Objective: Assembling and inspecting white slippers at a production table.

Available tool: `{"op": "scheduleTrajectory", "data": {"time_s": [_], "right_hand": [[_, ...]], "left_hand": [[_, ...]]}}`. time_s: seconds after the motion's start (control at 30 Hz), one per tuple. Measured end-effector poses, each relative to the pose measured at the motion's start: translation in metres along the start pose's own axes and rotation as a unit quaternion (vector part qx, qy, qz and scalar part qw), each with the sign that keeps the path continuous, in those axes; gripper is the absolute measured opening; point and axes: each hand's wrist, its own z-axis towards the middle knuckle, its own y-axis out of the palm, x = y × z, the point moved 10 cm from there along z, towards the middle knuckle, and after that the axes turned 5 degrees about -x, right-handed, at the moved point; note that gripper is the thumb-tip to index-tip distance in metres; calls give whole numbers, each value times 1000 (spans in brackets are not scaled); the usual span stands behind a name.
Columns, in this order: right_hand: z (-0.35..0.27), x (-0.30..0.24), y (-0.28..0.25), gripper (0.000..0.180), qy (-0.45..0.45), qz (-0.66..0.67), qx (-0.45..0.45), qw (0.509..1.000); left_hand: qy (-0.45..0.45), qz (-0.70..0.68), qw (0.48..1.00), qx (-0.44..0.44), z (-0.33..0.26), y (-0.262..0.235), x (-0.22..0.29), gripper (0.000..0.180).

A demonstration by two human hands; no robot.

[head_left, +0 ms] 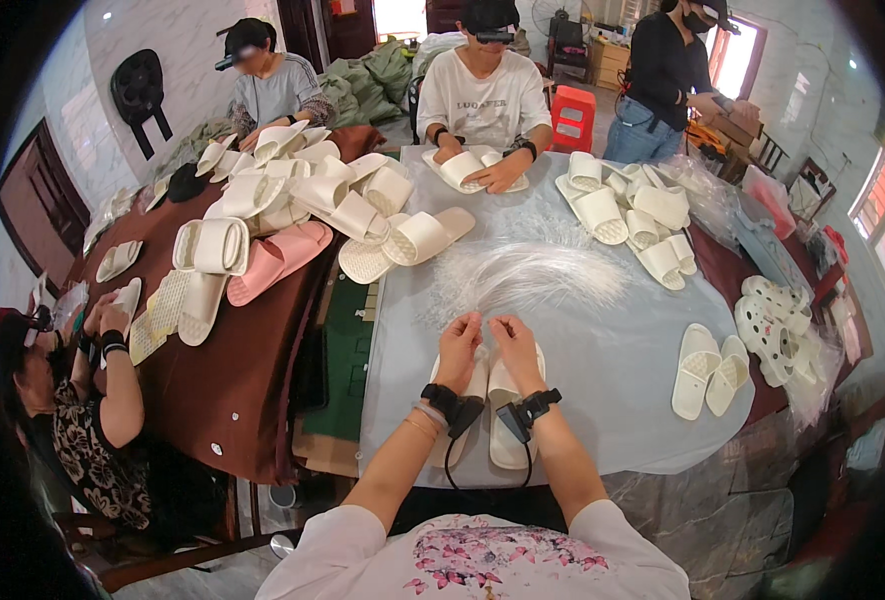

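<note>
Left hand (460,345), right hand (514,345): poising over the white slippers (508,454), fingertips pressing together; whether they are holding anything, I cannot tell.
Wrist cables (532,460): dangling over the slippers, possibly snagging during lifting.
Clear strands (538,275): sprawling beyond the slippers, risking tangling if pulled carelessly.

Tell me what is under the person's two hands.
Below the left hand and right hand lie two cream slippers on a pale table cover; the parts behind hands and wristbands are hidden.
</note>
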Motion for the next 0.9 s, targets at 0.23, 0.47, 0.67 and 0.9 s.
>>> {"op": "scheduleTrajectory", "data": {"time_s": [0.23, 0.47, 0.67, 0.9], "right_hand": [[1, 0, 7, 20, -6, -48, -22, 999], [2, 7, 1, 16, 0, 2, -1, 1000], [1, 2, 6, 20, -2, -48, -17, 999], [3, 7, -3, 19, -15, -25, -2, 1000]], "left_hand": [[23, -35, 998, 40, 0, -9, 2, 13], [0, 5, 1000, 6, 2, -3, -3, 14], [14, -46, 998, 30, 1, -11, 0, 14], [-2, -4, 1000, -16, 2, 4, -3, 12]]}}
